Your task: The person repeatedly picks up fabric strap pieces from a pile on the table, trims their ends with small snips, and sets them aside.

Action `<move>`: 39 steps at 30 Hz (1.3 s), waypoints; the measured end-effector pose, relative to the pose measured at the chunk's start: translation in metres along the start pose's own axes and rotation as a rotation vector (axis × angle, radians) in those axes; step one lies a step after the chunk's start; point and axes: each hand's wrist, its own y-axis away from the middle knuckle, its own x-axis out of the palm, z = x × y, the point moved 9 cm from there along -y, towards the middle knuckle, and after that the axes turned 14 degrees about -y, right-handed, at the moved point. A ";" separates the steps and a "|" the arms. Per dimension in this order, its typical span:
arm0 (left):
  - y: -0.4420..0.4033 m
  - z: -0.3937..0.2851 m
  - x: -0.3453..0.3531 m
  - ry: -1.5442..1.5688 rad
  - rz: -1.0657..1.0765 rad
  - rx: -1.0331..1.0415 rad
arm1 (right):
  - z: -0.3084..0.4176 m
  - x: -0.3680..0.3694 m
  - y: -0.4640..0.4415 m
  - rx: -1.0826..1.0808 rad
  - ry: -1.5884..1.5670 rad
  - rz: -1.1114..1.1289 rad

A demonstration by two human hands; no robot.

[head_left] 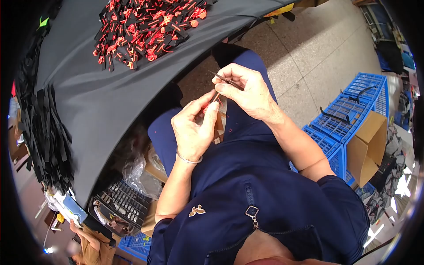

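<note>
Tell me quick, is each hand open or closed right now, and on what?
Left hand: closed, fingers pinching a small black strip with red thread.
Right hand: closed on a dark pointed tool.

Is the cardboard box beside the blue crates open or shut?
Open: the cardboard box beside the blue crates has flaps standing out, and its inside shows.

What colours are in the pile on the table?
The pile is black with bright orange-red bits; it shows best in the head view.
</note>
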 end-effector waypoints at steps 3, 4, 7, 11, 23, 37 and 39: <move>-0.002 0.025 0.010 0.242 0.149 -0.239 | 0.010 -0.003 0.001 -0.079 0.055 -0.055; -0.003 0.027 0.010 0.308 0.156 -0.279 | 0.014 -0.004 0.002 -0.089 0.070 -0.095; -0.006 0.030 0.010 0.435 0.131 -0.331 | 0.033 -0.012 0.011 -0.260 0.321 -0.206; -0.006 0.032 0.011 0.483 0.113 -0.339 | 0.065 0.005 0.035 -0.699 0.848 -0.169; -0.007 0.024 0.012 0.511 0.096 -0.311 | 0.059 0.011 0.042 -0.771 1.078 -0.165; -0.005 0.027 0.018 0.536 0.094 -0.314 | 0.049 0.004 0.039 -0.737 0.951 -0.184; -0.004 0.028 0.020 0.570 0.093 -0.321 | 0.046 0.000 0.037 -0.691 0.894 -0.189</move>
